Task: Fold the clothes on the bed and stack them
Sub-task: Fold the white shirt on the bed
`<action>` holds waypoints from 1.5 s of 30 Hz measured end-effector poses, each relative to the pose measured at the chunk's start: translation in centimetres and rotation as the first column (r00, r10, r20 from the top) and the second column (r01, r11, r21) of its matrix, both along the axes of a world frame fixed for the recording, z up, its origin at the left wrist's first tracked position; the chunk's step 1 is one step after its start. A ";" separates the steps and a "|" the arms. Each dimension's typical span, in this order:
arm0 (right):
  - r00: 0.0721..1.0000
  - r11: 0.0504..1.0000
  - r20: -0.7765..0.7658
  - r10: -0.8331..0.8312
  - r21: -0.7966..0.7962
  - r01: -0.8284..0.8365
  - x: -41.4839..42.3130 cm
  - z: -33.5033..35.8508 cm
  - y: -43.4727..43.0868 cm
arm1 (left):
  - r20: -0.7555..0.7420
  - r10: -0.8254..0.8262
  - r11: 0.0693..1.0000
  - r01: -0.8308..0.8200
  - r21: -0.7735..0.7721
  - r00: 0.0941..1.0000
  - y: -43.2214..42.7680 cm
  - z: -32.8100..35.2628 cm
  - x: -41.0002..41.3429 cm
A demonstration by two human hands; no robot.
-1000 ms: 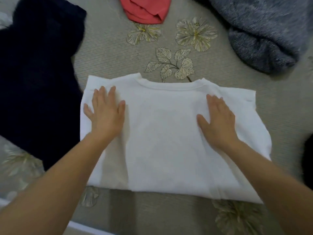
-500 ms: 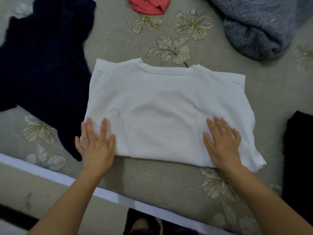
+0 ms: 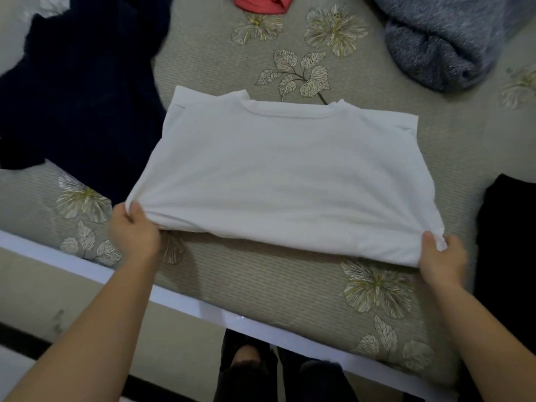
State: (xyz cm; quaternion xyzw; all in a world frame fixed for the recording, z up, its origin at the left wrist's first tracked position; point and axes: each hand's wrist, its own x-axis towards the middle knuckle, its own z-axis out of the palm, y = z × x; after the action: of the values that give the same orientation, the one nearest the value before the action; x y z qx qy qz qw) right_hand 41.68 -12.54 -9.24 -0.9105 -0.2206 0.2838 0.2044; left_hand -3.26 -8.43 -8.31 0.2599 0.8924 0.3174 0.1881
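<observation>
Nearest us, our left hand [image 3: 135, 230] and right hand [image 3: 442, 256] each pinch a near corner of the white shirt [image 3: 284, 175], thumbs on top, where a moment ago both lay flat, smoothing it. The near hem now lifts off the bed [image 3: 261, 285], so we judge the fold toward the collar is starting. Left of the shirt sprawls a navy garment [image 3: 78, 91], right of it a black garment [image 3: 510, 242]. Beyond it wait a grey sweater [image 3: 441, 44] and a red garment [image 3: 261, 4].

The white shirt [image 3: 284, 175] is smooth matt cloth; the bedspread [image 3: 261, 285] a finely ribbed weave. At 1 o'clock the grey jumper [image 3: 441, 44] looks fuzzy; at 10 o'clock the navy garment [image 3: 78, 91] matt, soft
</observation>
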 end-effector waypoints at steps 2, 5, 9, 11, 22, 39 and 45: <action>1.000 1.000 -0.019 -0.003 -0.016 0.002 0.0 0.1 -0.2 | 0.048 0.066 0.995 -0.062 -0.084 0.997 -0.7 -0.5 -1.4; 0.995 0.999 -0.102 -0.014 -0.045 0.010 -0.4 0.1 -0.8 | 0.086 0.056 0.979 -0.038 -0.199 0.995 -0.9 -1.5 -1.0; 0.991 0.999 -0.131 0.037 -0.019 -0.040 0.0 0.7 -0.9 | -0.148 -0.093 0.986 0.071 -0.148 0.985 -0.7 -1.1 4.0; 0.989 0.999 -0.137 0.048 0.006 -0.048 0.0 0.9 -0.2 | -0.206 -0.413 0.908 0.386 -0.161 0.887 -1.0 -1.0 8.1; 0.923 0.994 -0.383 0.032 -0.082 -0.068 2.6 1.1 3.2 | -0.180 -0.948 0.308 0.894 -0.326 0.262 -2.3 -4.9 18.8; 0.394 0.991 -0.911 0.125 0.137 0.004 -6.4 10.7 8.8 | 0.919 -0.281 0.830 0.551 0.087 0.277 0.7 1.7 19.2; 0.451 0.881 -0.757 0.473 0.417 -0.224 -22.0 11.5 13.2 | 0.993 -0.100 0.986 -0.141 0.090 -0.069 2.5 5.8 7.5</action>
State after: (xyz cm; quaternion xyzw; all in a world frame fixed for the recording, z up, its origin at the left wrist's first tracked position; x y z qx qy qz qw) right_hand 19.66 0.69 2.31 -0.5578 -0.3127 0.6909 0.3373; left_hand 4.22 -5.97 -2.52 -0.0538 0.4446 0.4814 0.7534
